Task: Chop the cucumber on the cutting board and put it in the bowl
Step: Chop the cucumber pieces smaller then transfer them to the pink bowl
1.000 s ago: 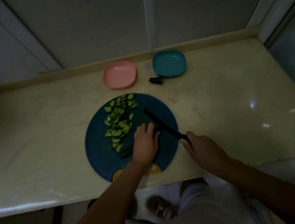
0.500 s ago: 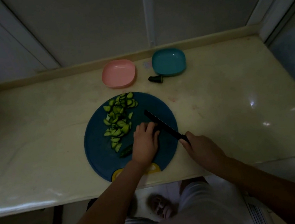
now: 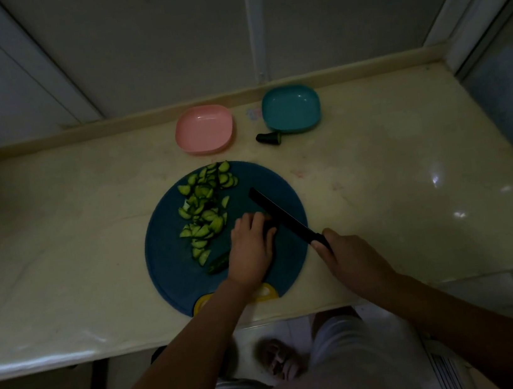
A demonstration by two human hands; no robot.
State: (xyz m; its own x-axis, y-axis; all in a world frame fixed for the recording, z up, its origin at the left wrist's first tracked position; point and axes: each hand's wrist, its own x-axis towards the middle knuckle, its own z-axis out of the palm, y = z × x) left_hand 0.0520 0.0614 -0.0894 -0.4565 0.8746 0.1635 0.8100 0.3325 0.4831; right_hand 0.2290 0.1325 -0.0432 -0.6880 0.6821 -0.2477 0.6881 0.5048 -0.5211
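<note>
Round blue cutting board [image 3: 166, 266] carries half-moon cucumber slices [image 3: 206, 209]. Your left hand [image 3: 250, 251] curls its fingers over the uncut cucumber [image 3: 218, 263]; your right hand [image 3: 351, 260] wraps its fingers round the black knife [image 3: 279, 215]. Smooth rounded-square pink bowl [image 3: 204, 129] and teal bowl [image 3: 291, 108] stand behind.

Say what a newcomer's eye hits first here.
Bright green cucumber slices heaped on the round blue cutting board. Beside them the left hand holds the uncut cucumber piece while the right hand grips a black knife. A pink bowl and a teal bowl sit behind.
</note>
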